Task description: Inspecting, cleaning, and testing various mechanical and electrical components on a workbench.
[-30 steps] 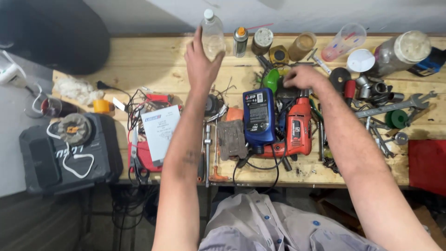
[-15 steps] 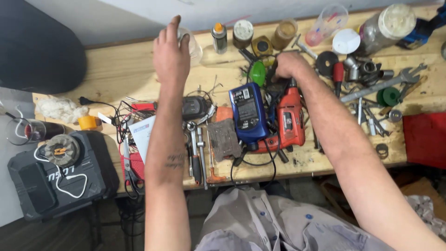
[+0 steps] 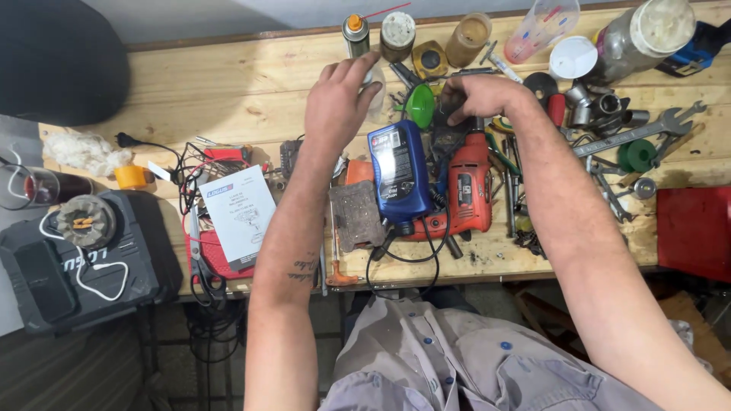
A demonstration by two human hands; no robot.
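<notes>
Since the earlier frames the left hand has come down from the far edge of the bench and now hovers over the middle of the clutter, fingers curled around a clear plastic bottle that is mostly hidden behind the palm; the right hand has stayed put.

The wooden workbench runs from left to right, bare on its far left part. At its left end sits a black tool case with a white cord on top. Near the middle lies a red power drill, and a blue battery charger touches it on the left side. A white instruction booklet lies further left on a red tray.

The right hand rests closed over a dark part at the far end of the drill, just beside a green funnel. Far behind stand a spray can and several jars. Wrenches lie at right.
</notes>
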